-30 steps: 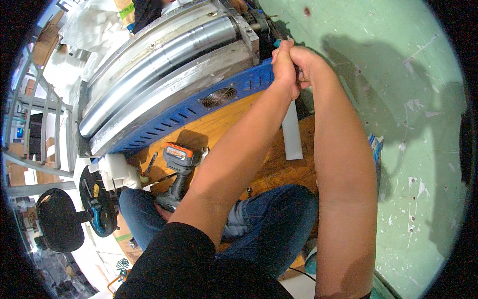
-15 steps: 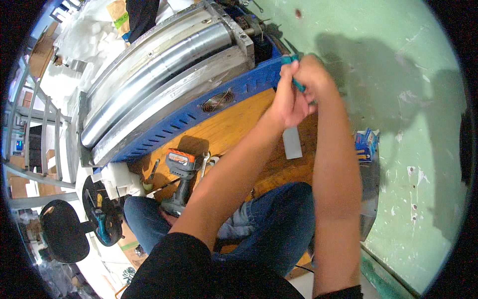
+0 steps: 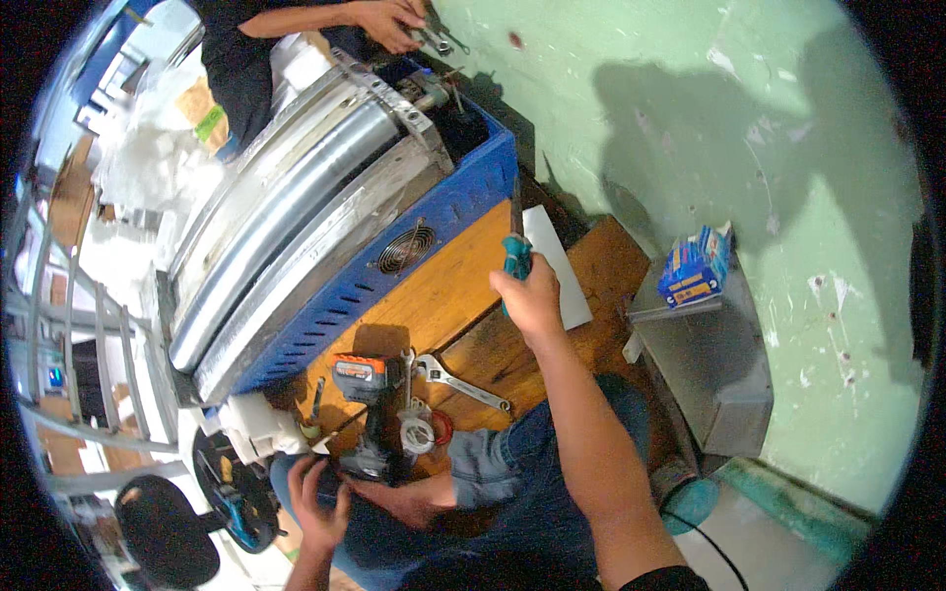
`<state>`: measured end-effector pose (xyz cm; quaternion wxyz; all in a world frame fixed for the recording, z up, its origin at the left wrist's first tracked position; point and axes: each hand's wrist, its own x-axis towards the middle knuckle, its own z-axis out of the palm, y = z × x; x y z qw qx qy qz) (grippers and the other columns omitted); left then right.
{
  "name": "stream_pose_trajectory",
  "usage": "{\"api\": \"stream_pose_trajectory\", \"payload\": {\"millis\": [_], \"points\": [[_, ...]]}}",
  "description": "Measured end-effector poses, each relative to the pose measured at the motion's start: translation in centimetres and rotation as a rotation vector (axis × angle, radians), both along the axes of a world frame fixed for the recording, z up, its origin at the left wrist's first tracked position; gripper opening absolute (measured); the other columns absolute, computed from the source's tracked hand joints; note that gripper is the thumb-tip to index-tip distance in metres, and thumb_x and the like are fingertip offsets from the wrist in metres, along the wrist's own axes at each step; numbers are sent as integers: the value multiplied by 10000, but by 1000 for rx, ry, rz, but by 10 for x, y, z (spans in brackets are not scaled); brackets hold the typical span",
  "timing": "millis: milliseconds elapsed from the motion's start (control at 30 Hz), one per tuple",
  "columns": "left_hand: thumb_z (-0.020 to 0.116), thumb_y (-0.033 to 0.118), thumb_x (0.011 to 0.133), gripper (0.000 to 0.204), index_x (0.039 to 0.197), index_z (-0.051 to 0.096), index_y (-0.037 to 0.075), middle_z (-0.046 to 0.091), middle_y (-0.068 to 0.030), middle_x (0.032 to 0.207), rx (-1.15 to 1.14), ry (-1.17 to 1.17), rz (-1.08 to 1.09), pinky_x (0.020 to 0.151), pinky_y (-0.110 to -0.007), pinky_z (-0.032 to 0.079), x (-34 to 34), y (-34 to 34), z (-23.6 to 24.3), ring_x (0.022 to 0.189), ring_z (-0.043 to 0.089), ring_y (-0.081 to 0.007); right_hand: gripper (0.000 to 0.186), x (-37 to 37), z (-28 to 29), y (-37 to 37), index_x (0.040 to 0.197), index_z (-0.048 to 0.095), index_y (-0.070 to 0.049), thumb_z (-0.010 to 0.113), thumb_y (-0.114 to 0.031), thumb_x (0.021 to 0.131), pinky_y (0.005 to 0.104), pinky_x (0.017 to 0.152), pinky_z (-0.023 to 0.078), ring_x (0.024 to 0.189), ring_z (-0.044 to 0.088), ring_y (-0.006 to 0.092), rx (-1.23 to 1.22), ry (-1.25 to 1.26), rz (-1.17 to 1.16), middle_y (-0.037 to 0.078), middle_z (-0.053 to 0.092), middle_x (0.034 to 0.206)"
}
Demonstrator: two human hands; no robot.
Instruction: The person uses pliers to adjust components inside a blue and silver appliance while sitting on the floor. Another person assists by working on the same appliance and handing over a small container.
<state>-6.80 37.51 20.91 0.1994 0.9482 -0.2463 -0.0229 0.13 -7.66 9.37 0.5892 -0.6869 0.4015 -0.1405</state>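
The teal tool [image 3: 515,258] is in the right hand [image 3: 535,295], whose fingers are closed around its handle, and its dark pointed end is directed away from the person, between the blue panel [image 3: 355,294] and the white strip [image 3: 565,266]. The left hand [image 3: 320,504] has fingers apart and bent near the drill [image 3: 378,424]; whether it touches the knee, I cannot tell. Farther, beyond the roller [image 3: 286,222], a co-worker's hand [image 3: 392,25] is near the wall [image 3: 769,197].
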Motion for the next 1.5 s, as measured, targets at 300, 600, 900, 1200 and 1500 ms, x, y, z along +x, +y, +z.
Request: {"api": "stream_pose_trajectory", "payload": {"millis": [300, 600, 900, 1200, 1500], "points": [[724, 411, 879, 680, 1491, 532, 185, 434, -201, 1569, 428, 26, 83, 1192, -653, 247, -58, 49, -24, 1449, 338, -513, 475, 14, -32, 5, 1014, 685, 38, 767, -343, 743, 490, 847, 540, 992, 690, 397, -55, 349, 185, 238, 710, 1033], [745, 401, 853, 589, 1367, 618, 145, 488, -189, 1532, 462, -53, 27, 1188, -696, 215, -49, 55, -34, 1456, 350, -494, 624, 9, -19, 1, 1240, 627, 53, 787, -357, 797, 472, 1015, 526, 1201, 636, 412, -78, 523, 539, 279, 653, 1267], [734, 428, 868, 566, 1340, 641, 131, 484, -188, 1533, 451, -25, 46, 1195, -681, 211, -45, 44, -33, 1463, 339, -486, 656, 7, -33, 0, 1323, 570, 35, 799, -303, 809, 486, 1014, 526, 1204, 630, 414, -51, 506, 515, 265, 648, 1278], [716, 431, 888, 525, 1329, 662, 152, 479, -181, 1534, 462, -30, 67, 1207, -673, 193, -49, 42, -35, 1466, 336, -476, 521, 6, -19, -4, 1192, 671, 29, 786, -298, 804, 471, 983, 547, 1160, 661, 406, -66, 523, 569, 275, 675, 1233], [720, 452, 880, 550, 1327, 664, 136, 482, -196, 1528, 501, -20, 72, 1196, -676, 217, -47, 39, -32, 1461, 337, -489, 584, 3, -17, -3, 1264, 621, 21, 782, -309, 811, 479, 984, 547, 1164, 657, 412, -107, 527, 542, 271, 673, 1239]]}}
